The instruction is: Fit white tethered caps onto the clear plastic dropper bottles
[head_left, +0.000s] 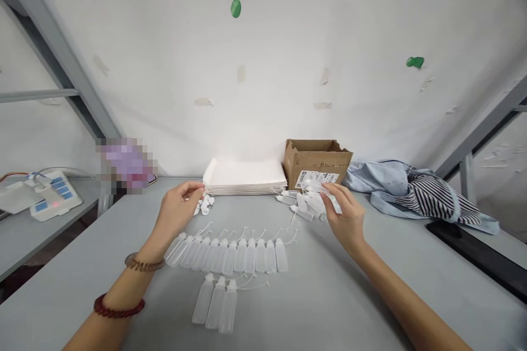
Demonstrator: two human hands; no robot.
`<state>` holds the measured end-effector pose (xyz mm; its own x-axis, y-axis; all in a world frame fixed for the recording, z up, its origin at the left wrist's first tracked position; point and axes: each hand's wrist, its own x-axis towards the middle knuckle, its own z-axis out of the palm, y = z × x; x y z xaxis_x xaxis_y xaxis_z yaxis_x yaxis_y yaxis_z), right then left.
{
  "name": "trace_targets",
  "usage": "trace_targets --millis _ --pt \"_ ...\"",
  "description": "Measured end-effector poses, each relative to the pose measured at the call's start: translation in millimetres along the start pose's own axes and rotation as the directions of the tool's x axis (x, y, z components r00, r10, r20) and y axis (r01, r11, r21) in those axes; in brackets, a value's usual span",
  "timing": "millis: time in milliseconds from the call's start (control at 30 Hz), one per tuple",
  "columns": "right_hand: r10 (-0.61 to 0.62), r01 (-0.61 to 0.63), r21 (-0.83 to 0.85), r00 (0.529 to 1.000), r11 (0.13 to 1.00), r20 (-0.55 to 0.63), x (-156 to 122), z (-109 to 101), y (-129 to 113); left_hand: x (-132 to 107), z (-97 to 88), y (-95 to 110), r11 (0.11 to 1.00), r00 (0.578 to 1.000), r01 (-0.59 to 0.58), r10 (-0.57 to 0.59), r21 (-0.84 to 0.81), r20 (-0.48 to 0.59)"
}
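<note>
Head view: the right hand [345, 214] is at loose bottles [315, 205] in front of the cardboard box [313, 162]; whether its grip pinches one, I cannot tell. Left of the box, the left hand [179, 205] is beside small white pieces [206, 205], its grip's state unclear. Bottle rows [251, 255] lie on the counter [296, 296], nearer than the box.

Smooth plastic bottles [229, 258], matt cardboard box [323, 163]

Bottle pile [303, 203] partly hidden; black bar [473, 255] cut off at right; purple item [127, 163] blurred.
</note>
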<state>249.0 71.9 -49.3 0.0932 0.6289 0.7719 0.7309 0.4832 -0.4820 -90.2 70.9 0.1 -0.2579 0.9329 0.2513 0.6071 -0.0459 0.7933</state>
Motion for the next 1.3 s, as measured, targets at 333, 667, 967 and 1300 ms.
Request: trace_targets --millis 333,667,967,1300 --pt "-0.183 0.228 -0.212 0.96 0.95 0.21 -16 17 -3 15 -1.4 -35 0.945 0.979 -0.103 0.042 0.309 0.199" --pt "-0.4 0.389 0.094 0.887 0.917 0.231 -43 10 -66 6 12.7 -36 0.842 0.947 -0.214 0.054 0.495 0.317" --pt "-0.568 0.489 0.291 0.672 0.822 0.475 -86 12 -126 -1 13.1 -28 0.783 0.938 -0.241 0.037 0.573 0.345" --pt "-0.327 0.246 0.215 0.72 0.945 0.612 -97 24 -146 3 12.6 -32 0.786 0.943 -0.228 0.03 0.575 0.332"
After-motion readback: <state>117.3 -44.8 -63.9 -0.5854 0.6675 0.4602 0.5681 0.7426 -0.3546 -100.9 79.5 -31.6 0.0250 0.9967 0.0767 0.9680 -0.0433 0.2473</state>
